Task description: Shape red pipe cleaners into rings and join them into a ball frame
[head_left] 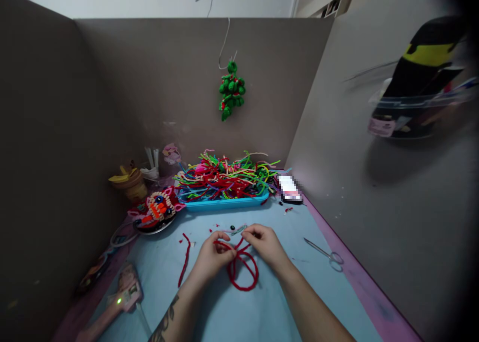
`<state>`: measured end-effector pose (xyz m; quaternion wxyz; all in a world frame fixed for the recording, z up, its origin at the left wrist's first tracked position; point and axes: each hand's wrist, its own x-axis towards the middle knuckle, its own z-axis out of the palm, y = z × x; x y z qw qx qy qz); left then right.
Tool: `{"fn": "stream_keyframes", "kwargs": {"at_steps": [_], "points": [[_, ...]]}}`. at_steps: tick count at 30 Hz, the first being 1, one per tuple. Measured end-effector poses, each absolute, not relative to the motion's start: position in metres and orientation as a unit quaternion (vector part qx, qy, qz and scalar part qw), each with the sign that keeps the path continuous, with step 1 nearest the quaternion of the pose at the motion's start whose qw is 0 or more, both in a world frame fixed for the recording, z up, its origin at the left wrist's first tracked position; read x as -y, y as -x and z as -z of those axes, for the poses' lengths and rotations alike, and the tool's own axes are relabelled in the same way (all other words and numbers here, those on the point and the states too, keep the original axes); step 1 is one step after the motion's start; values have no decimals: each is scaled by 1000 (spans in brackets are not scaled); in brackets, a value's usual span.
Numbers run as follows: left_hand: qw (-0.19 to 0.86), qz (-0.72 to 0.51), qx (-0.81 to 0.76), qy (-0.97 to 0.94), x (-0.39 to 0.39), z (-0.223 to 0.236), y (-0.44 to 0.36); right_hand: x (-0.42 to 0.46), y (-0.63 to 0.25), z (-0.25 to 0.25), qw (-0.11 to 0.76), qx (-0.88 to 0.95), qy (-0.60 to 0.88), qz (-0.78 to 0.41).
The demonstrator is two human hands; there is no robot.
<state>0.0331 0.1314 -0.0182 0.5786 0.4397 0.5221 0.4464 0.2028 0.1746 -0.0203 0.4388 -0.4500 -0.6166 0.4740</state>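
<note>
Both hands are over the middle of the blue work surface, working on a red fuzzy pipe cleaner (245, 288) bent into loops that hang below the fingers. My left hand (213, 254) pinches it where the loops cross. At an upper end of the same pipe cleaner, my right hand (264, 239) has thumb and fingertips closed. A separate red pipe cleaner piece (184, 262) lies to the left of my left hand. Just beyond the fingers are a small black bead-like piece (232, 227) and tiny red scraps.
A blue tray (228, 203) heaped with colourful pipe cleaners stands at the back. Scissors (329, 256) lie right, a phone (289, 188) back right. On the left are a pink glue gun (125, 294) and a dish of finished fuzzy pieces (159, 209). Grey panels (179, 72) enclose the table.
</note>
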Motion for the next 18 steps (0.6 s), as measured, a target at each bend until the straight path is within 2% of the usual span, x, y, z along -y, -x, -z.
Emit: {"fn": "stream_keyframes", "kwargs": {"at_steps": [5, 9, 11, 13, 16, 18], "points": [[615, -406, -490, -466, -130, 16, -35, -176, -197, 7, 422, 717, 404, -380], [607, -446, -500, -429, -133, 16, -30, -184, -200, 13, 456, 699, 396, -383], [582, -490, -526, -381, -135, 16, -26, -186, -204, 21, 499, 622, 417, -435], [561, -524, -543, -340, -137, 17, -24, -187, -205, 28, 494, 546, 432, -521], [561, -544, -536, -320, -138, 18, -24, -181, -199, 33, 384, 490, 413, -665], [567, -544, -524, -329, -137, 19, -26, -175, -193, 32, 332, 468, 390, -720]]}}
